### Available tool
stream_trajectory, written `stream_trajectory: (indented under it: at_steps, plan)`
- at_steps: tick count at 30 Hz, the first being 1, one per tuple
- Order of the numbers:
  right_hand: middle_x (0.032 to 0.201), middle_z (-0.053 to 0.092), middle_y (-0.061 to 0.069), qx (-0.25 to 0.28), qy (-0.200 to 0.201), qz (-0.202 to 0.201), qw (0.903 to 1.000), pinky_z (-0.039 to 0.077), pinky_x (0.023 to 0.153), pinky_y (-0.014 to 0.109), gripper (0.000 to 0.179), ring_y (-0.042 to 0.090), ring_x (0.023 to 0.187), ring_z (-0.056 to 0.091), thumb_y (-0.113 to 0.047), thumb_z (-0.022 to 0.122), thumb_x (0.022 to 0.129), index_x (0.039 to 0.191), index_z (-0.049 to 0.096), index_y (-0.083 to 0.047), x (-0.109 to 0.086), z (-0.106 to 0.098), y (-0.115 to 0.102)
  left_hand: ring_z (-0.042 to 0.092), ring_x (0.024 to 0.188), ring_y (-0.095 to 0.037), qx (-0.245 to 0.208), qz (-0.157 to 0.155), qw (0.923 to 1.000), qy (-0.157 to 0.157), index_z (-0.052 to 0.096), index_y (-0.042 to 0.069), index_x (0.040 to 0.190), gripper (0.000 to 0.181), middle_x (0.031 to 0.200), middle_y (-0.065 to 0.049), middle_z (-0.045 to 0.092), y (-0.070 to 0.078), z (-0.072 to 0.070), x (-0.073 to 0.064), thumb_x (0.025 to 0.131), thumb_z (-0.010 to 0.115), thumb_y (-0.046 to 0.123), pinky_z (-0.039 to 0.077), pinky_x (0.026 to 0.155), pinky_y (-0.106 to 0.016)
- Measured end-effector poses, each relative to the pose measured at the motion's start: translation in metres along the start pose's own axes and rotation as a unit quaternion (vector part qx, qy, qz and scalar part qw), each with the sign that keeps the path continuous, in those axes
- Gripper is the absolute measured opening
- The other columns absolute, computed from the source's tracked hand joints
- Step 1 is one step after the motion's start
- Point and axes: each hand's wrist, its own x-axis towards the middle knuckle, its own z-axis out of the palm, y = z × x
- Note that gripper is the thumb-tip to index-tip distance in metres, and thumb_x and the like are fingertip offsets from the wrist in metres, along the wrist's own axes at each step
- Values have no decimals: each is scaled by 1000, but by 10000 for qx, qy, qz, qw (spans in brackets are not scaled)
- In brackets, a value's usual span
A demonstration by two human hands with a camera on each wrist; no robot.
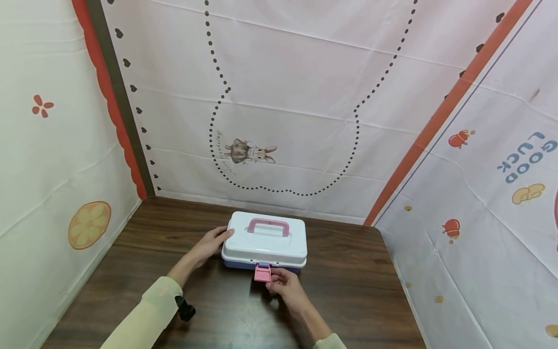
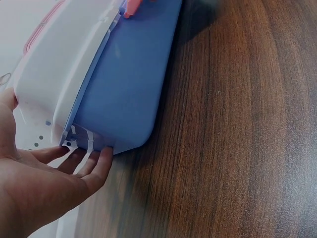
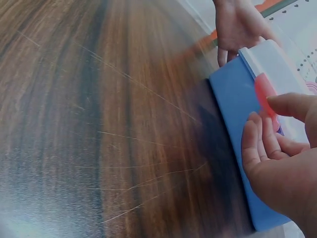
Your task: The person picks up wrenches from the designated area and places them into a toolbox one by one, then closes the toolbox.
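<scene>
Storage box [image 1: 264, 240] between both hands: left hand [image 1: 209, 244] flat against its end, right hand [image 1: 283, 283] pinching pink latch [image 1: 263, 273].

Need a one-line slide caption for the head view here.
Left hand steadies a white-lidded box on a wooden table while the right hand works its pink latch.

One box [image 1: 264, 241], one table [image 1: 348, 271], two hands.
</scene>
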Motion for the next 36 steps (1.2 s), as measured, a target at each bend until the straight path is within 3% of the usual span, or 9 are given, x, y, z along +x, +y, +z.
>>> stream_trajectory:
  at_steps: [4,9,13,16,23,28,36]
  plan:
    - [97,72,7,-150,99,21,9998,60,76,28,36,16,83,69,0,68,101,130,58,18,3,0,-4,54,139,-39,-9,-10,10000,4,26,0,165,109,163,-32,35,0,0,0,95,61,75,53,107,-50]
    - [94,75,18,-518,393,14,9979,61,73,33,34,19,79,69,-23,68,107,116,68,10,7,5,-7,53,140,-40,15,-6,10000,22,26,0,165,109,163,-32,34,-1,0,-1,95,61,75,52,108,-51]
    - [88,75,25,-814,1023,62,9914,63,69,40,45,23,71,71,-36,67,107,105,74,9,10,14,-7,52,140,-39,4,-4,10000,6,25,0,166,109,164,-32,33,0,0,-2,95,60,75,52,108,-51]
    - [80,74,23,-888,1533,109,9841,63,67,46,56,22,63,71,-45,69,103,99,75,11,13,20,-6,53,139,-38,-3,4,10000,-2,26,0,165,108,164,-32,34,1,0,-3,95,60,75,52,108,-50]
    - [66,72,17,-846,2386,160,9673,61,53,37,65,14,48,64,-52,76,96,86,75,12,17,31,-6,56,136,-36,-38,26,10000,2,27,0,165,106,162,-31,36,2,0,-4,96,61,73,55,106,-48]
    - [67,72,17,-817,2405,305,9667,59,50,33,66,14,49,64,-55,75,97,85,75,10,16,33,-6,56,135,-35,-71,50,10000,29,27,1,165,107,162,-31,37,1,-1,-3,95,62,74,55,105,-47]
    - [70,73,18,-757,1938,597,9763,55,47,27,68,14,49,64,-58,69,99,86,75,8,14,26,5,56,136,-37,5,60,10000,21,28,0,165,102,163,-31,36,1,1,-3,98,60,71,55,104,-49]
